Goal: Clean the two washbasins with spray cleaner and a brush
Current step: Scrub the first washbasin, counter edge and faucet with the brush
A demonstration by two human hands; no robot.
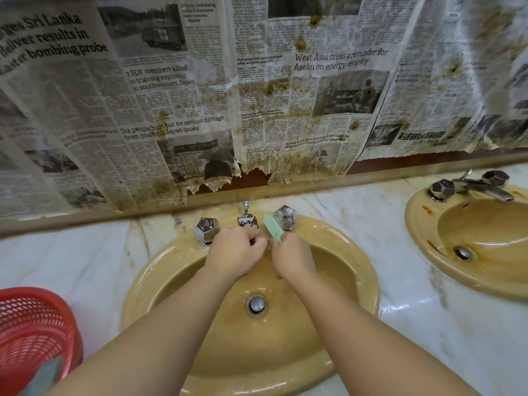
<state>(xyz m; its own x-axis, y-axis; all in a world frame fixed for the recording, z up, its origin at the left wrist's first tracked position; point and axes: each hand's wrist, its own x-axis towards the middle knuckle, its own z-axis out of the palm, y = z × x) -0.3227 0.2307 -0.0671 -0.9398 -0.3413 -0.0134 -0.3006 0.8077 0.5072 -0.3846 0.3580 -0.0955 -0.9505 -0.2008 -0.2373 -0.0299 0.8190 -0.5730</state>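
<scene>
The near oval tan ceramic washbasin (160, 270) is glossy and wet, like the second tan glazed basin (423, 224). The white veined marble worktop (85, 252) shines, smooth and rust-stained. Faceted chrome tap knobs (206, 230) gleam, spotted. The pale green plastic brush handle (272, 227) looks matt. The red plastic mesh basket (34, 324) is glossy. Stained, torn newspaper sheets (171, 95) look matt and wrinkled.

Stained, torn newspaper sheets (200, 90) cover the far wall above a white veined marble desk (400, 324); a red mesh basket (31, 335) sits near left.
</scene>
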